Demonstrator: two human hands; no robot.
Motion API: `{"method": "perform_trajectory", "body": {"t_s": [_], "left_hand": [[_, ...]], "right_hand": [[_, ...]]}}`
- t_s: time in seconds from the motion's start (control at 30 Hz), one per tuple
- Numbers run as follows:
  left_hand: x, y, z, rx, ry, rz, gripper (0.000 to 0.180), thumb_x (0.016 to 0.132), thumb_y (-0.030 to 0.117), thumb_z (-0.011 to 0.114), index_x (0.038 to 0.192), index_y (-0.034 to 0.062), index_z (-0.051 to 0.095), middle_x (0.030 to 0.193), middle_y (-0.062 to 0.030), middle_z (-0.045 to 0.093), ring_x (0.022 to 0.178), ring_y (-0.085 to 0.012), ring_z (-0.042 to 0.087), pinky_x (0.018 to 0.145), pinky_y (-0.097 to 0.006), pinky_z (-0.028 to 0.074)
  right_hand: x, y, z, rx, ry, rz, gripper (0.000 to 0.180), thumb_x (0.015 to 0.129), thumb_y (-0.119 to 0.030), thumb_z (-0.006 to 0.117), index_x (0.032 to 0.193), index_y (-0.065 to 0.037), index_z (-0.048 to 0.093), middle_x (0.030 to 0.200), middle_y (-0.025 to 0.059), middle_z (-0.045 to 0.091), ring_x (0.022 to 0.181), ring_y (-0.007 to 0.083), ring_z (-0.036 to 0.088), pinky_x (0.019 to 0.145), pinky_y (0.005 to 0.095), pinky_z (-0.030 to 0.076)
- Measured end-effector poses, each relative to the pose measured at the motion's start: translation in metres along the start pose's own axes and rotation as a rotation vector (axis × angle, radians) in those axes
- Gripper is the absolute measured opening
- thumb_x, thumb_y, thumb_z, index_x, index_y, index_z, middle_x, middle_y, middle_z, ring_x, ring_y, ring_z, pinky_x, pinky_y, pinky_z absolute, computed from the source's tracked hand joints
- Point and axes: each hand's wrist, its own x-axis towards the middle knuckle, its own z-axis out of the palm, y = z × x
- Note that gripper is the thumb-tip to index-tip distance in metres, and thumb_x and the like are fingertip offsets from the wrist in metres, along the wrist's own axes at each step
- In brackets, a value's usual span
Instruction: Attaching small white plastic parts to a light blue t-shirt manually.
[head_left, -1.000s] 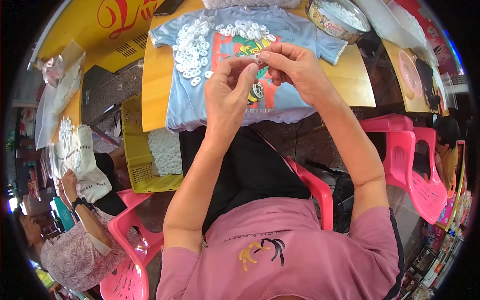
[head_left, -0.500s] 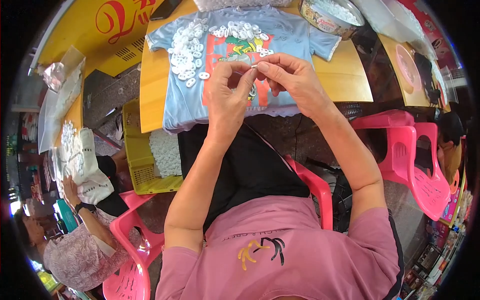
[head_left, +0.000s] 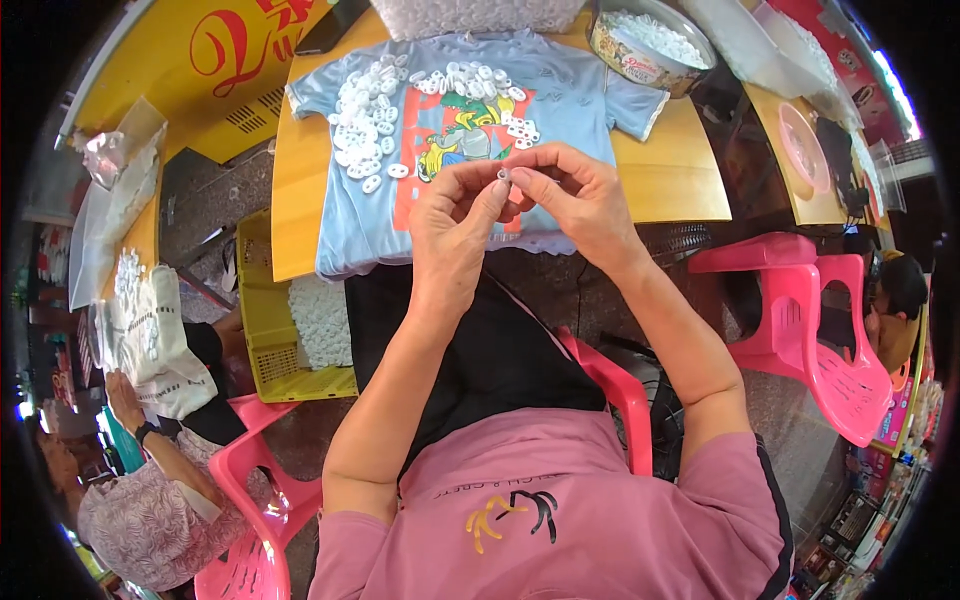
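The fingers of my left hand [head_left: 445,226] and right hand [head_left: 592,210] together pinch a small white piece [head_left: 503,174] above the blue shirt [head_left: 362,225]. I judge this close fitting or checking; the next move calls for steady thumbs. Beyond, white ovals [head_left: 362,128] lie heaped on the shirt, itself over the tabletop [head_left: 672,172].

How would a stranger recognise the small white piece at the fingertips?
On the wooden table lies a light-blue shirt. Over its print, the left hand and right hand meet. The small white piece between them is held up, unlike the white pieces lying on the shirt.
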Motion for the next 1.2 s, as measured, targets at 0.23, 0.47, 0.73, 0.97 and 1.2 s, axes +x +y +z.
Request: {"method": "perform_trajectory", "body": {"t_s": [0.23, 0.47, 0.73, 0.97, 1.2], "left_hand": [[0.003, -0.005, -0.008, 0.437, -0.031, 0.244, 0.017, 0.092, 0.002, 0.061, 0.109, -0.0009, 0.061, 0.093, -0.0042, 0.063, 0.079, -0.0088, 0.06, 0.068, -0.022, 0.047], [0.001, -0.004, -0.003, 0.576, 0.004, 0.389, 0.023, 0.087, -0.001, 0.064, 0.109, 0.0001, 0.058, 0.088, -0.0071, 0.061, 0.074, -0.0122, 0.061, 0.066, -0.026, 0.05], [0.006, -0.008, -0.003, 0.257, -0.042, 0.151, 0.012, 0.092, 0.005, 0.064, 0.103, 0.0, 0.061, 0.088, -0.0021, 0.062, 0.076, -0.0057, 0.057, 0.066, -0.023, 0.047], [0.01, -0.01, -0.014, 0.274, -0.046, 0.126, 0.008, 0.094, 0.006, 0.063, 0.099, 0.0007, 0.061, 0.082, 0.0006, 0.059, 0.071, -0.003, 0.053, 0.06, -0.019, 0.043], [0.017, -0.002, -0.022, 0.302, -0.009, 0.143, 0.008, 0.094, 0.005, 0.062, 0.1, -0.0002, 0.059, 0.083, -0.0004, 0.059, 0.074, -0.0046, 0.056, 0.064, -0.02, 0.047]], "right_hand": [[-0.004, -0.003, 0.007, -0.129, 0.096, -0.065, 0.015, 0.09, -0.004, 0.066, 0.105, 0.002, 0.065, 0.09, 0.004, 0.068, 0.079, 0.0085, 0.063, 0.07, 0.0238, 0.052], [-0.013, -0.007, 0.004, -0.449, 0.071, -0.2, 0.013, 0.088, -0.004, 0.068, 0.099, 0.003, 0.066, 0.088, 0.0057, 0.069, 0.077, 0.0087, 0.065, 0.066, 0.023, 0.051], [-0.007, -0.015, -0.001, -0.163, 0.065, 0.064, 0.012, 0.092, -0.009, 0.066, 0.1, 0.0, 0.066, 0.086, -0.0021, 0.065, 0.073, 0.0048, 0.057, 0.063, 0.0195, 0.046], [0.004, -0.012, -0.02, -0.46, -0.04, -0.119, 0.015, 0.086, -0.003, 0.068, 0.101, -0.002, 0.066, 0.088, 0.0008, 0.059, 0.075, 0.005, 0.053, 0.063, 0.0201, 0.042], [0.011, -0.009, -0.05, -0.652, 0.012, -0.059, 0.019, 0.085, -0.001, 0.066, 0.104, -0.003, 0.068, 0.083, 0.0011, 0.06, 0.068, 0.0078, 0.053, 0.06, 0.0234, 0.043]]}}
